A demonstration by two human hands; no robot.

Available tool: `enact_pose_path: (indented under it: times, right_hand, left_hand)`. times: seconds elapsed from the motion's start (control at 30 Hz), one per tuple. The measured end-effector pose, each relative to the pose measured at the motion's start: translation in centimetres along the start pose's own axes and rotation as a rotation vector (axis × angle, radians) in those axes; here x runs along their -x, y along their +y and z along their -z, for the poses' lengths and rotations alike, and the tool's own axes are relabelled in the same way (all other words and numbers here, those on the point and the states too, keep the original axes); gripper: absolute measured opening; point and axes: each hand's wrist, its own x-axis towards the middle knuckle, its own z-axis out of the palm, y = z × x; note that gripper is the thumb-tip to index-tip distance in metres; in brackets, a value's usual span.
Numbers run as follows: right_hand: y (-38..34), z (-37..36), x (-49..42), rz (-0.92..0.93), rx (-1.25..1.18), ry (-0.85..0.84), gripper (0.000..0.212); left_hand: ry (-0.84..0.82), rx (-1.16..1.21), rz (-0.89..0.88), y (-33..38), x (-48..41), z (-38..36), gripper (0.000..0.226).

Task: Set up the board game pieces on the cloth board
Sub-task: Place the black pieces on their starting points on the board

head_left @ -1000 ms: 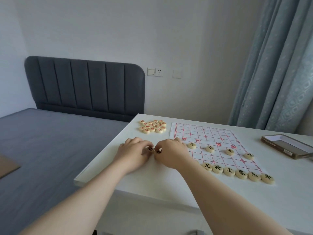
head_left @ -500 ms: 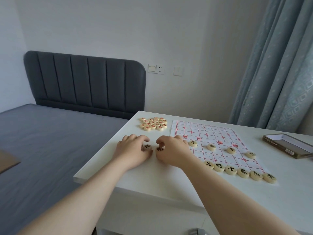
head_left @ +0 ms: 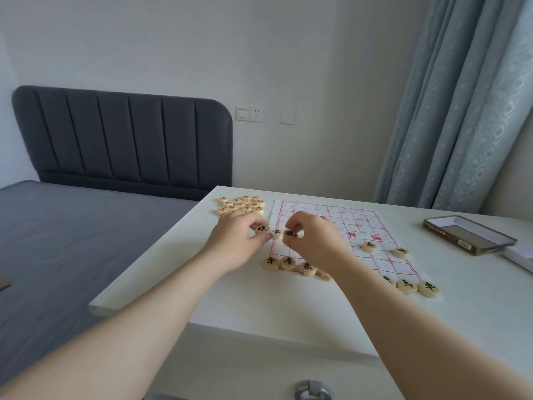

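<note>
- Cream round wooden disc with a black character (head_left: 262, 228): pinched in the curled fingertips of the left hand (head_left: 239, 241), held over the left edge of the white cloth board with red grid (head_left: 354, 223).
- Matching second disc (head_left: 290, 234): pinched likewise by the right hand (head_left: 314, 241), presumably for paired, symmetrical placement.
- Heap of red-marked discs (head_left: 240, 204): unplaced, beside the board's far corner.

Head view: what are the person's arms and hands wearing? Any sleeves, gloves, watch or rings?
Nothing shows. The left forearm and right forearm are bare down to the frame's lower edge, no sleeve in sight. The left hand and right hand are ungloved; neither wrist carries a watch or band, and no ring shows on the visible fingers.
</note>
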Motion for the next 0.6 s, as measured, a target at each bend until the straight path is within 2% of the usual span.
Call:
enact_pose_path:
  times: [0.13,0.33,0.5,0.6]
  right_hand:
    - [3.5,2.0,1.0,-0.09,0.022,0.023,0.021]
    - [6.4,3.5,1.9,-0.113,0.013,0.067,0.018]
    - [6.6,3.5,2.2,-0.097,0.017,0.081,0.018]
    - [6.7,3.7,2.2,-0.094,0.008,0.075,0.017]
  left_hand:
    - [-0.112,-0.029,0.074,2.5,-1.6,-3.1,0.031]
    - [-0.157,-0.246,0.174,2.9,-2.1,-4.3,0.034]
    - [-0.184,-0.207,0.235,2.9,-2.1,-4.3,0.04]
    - [-0.198,-0.064,0.265,3.2,-2.2,-4.0,0.035]
